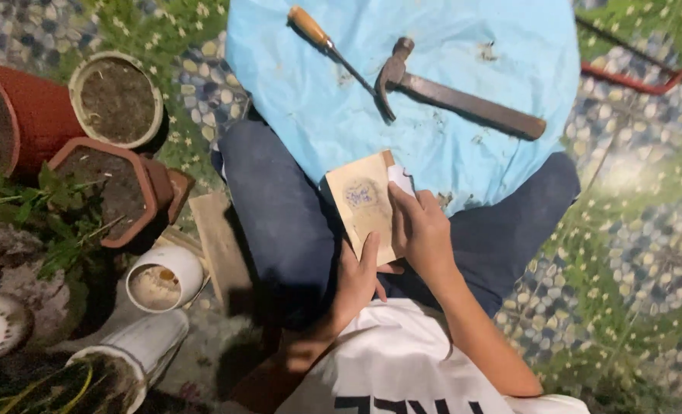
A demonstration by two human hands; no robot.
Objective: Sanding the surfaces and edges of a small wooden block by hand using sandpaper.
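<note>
Paper packet (365,203), probably light and floppy, is sitting over the lap below the blue cloth's (433,92) near edge; left hand (354,280) is pinching its bottom, right hand (420,230) is gripping its side.

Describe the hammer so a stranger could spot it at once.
Start at the light blue sheet spread before the seated person's knees. The hammer lies on its upper part, beside a screwdriver. Unlike the slim, orange-handled screwdriver, it has a dark claw head and a flat brown handle.
</note>
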